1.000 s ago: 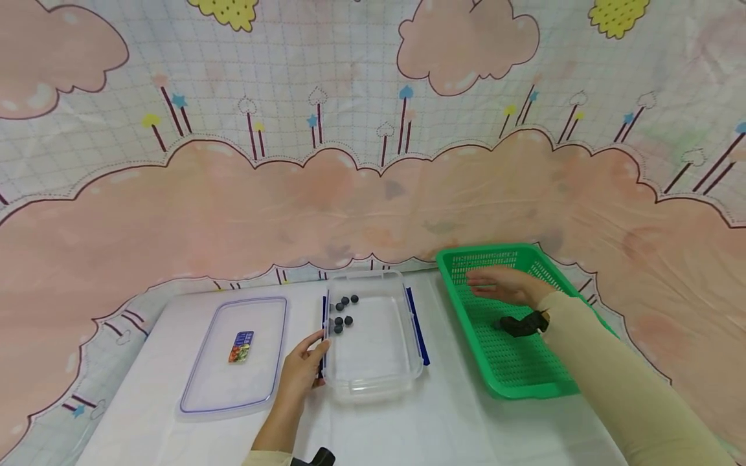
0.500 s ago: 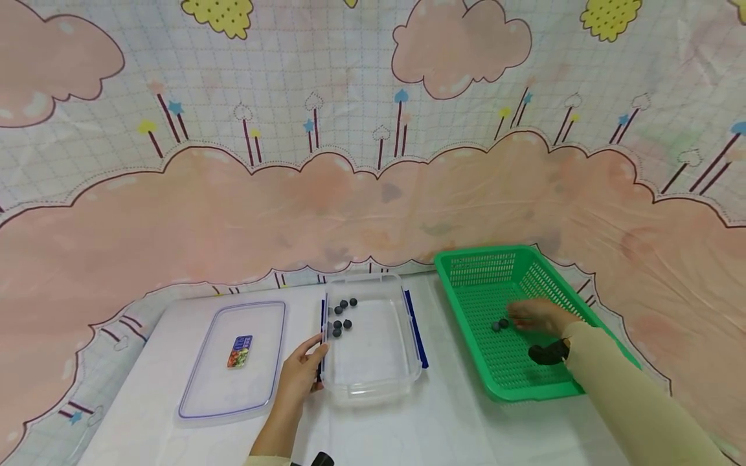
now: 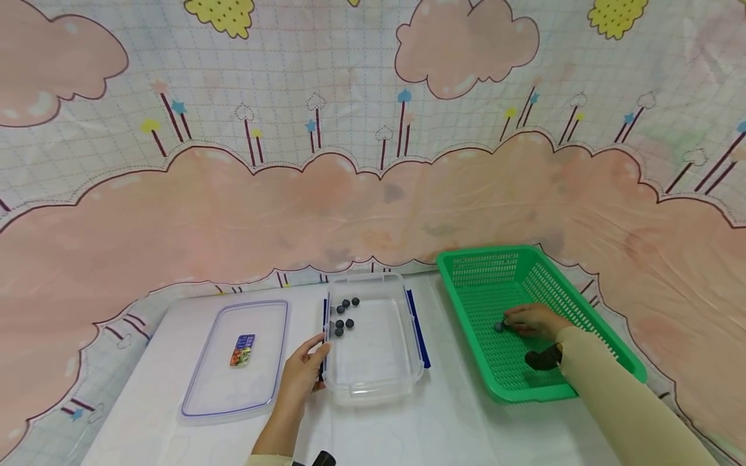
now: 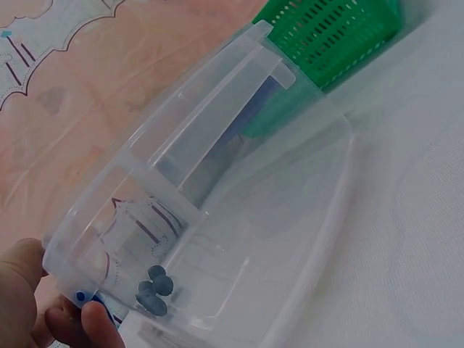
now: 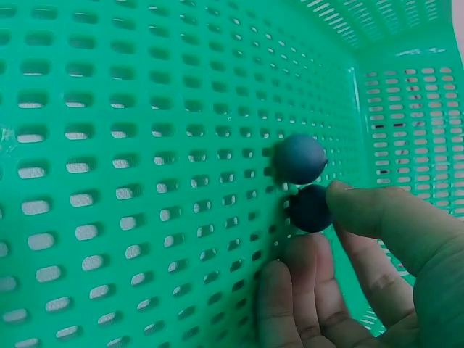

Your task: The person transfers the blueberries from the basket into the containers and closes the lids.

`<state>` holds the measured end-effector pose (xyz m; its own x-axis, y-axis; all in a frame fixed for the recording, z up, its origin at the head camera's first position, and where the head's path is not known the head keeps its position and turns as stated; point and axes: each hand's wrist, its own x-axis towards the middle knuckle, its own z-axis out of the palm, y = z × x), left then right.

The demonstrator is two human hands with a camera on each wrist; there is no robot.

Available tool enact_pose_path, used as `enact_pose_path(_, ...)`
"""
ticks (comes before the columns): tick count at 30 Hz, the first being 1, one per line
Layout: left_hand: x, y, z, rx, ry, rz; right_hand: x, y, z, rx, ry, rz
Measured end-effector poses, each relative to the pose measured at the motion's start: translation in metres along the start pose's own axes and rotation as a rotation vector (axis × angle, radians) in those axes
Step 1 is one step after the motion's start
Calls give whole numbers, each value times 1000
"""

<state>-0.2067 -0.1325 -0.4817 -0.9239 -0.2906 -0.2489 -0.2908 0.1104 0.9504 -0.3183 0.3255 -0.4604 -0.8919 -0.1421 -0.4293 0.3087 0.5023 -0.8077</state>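
Note:
My right hand (image 3: 535, 321) reaches down inside the green plastic basket (image 3: 484, 369). In the right wrist view, its thumb and fingers pinch a dark blueberry (image 5: 310, 209) low against the slotted basket floor. Right beside that one lies a second blueberry (image 5: 300, 159). A clear plastic container (image 3: 379, 353) stands to the left of the basket, several blueberries (image 3: 350, 323) grouped at its left side. My left hand (image 3: 300, 370) grips the container's left wall, with the thumb near the rim and fingers by the blue side clip (image 3: 324, 310).
On the left of the white-covered table (image 3: 454, 414) lies a clear lid (image 3: 210, 375) with a purple-blue edge and a colourful label (image 3: 242, 350). Another blue clip (image 3: 418, 330) hangs along the container's right side. A patterned cloth (image 3: 350, 213) rises behind the table.
My right hand has come down from above the basket's left part to its floor, and now pinches one of the two blueberries there. My left hand stays on the container.

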Motion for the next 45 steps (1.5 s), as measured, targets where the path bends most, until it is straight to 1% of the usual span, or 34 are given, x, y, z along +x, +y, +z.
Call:
enact_pose_path(4,0,1,0,-1,2,-2,1,1,0,7,2,3)
enact_pose_path(13,0,-1,2,3,8,-7,2,4,-2,-28,1,-9)
enact_pose_path(18,0,-2,2,-3,5,7,3,5,-1,-30,5,-3)
enact_pose_path(24,1,-2,1,8,6,23,4,4,-2,2,20,-11)
enact_pose_path(29,2,-1,1,15,5,26,6,5,-3,113,50,-25)
enact_pose_path(33,2,-1,1,17,4,27,8,6,-3,236,46,-26)
enact_pose_path(35,2,-1,1,18,5,26,9,6,-3,276,44,-28)
enact_pose_path(42,2,-1,2,24,9,20,10,5,-5,416,-15,-60)
enact_pose_path(45,2,-1,2,27,10,22,10,2,-4,506,-31,-70)
